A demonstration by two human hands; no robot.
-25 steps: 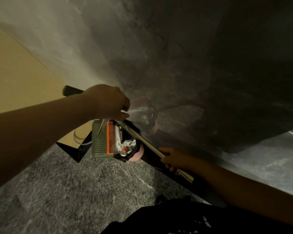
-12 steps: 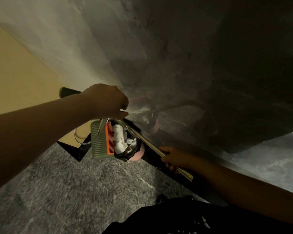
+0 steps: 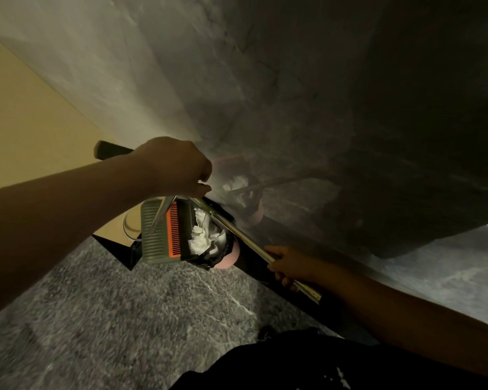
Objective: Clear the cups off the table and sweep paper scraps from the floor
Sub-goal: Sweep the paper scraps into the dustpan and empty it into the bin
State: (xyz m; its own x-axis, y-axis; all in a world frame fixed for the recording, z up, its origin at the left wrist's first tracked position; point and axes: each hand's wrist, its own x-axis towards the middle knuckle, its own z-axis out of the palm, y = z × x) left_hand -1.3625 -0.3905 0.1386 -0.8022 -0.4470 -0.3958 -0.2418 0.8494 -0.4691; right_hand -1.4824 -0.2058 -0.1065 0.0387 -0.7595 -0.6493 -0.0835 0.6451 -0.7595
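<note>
A pink bin (image 3: 228,256) lined with a black bag (image 3: 209,261) stands on the speckled grey floor (image 3: 102,319), against the dark base strip of a glossy marble wall (image 3: 265,80) that fills the far and right parts of the view. Inside the bin lie crumpled white paper scraps (image 3: 202,235), heaped toward its near-left side and filling much of the opening. A pale green dustpan (image 3: 154,235) with a ribbed surface and an orange comb edge (image 3: 173,233) is tipped over the left rim of the bin, its comb side toward the paper. The left hand (image 3: 171,166) hangs above the dustpan with fingers curled round a dark handle (image 3: 107,150) that sticks out to the left behind the wrist; a thin metal piece runs from under this hand down to the dustpan. The right hand (image 3: 289,263) is wrapped round a long metal pole (image 3: 254,246) that slants from just under the left hand, across the far rim of the bin, to the near right. The marble wall mirrors the bin and its white paper faintly, just beyond the left hand. To the left of the dustpan sits a curved clear rim (image 3: 128,229), too hidden to name, before a beige panel (image 3: 20,122). Dark clothing (image 3: 293,364) fills the near edge.
</note>
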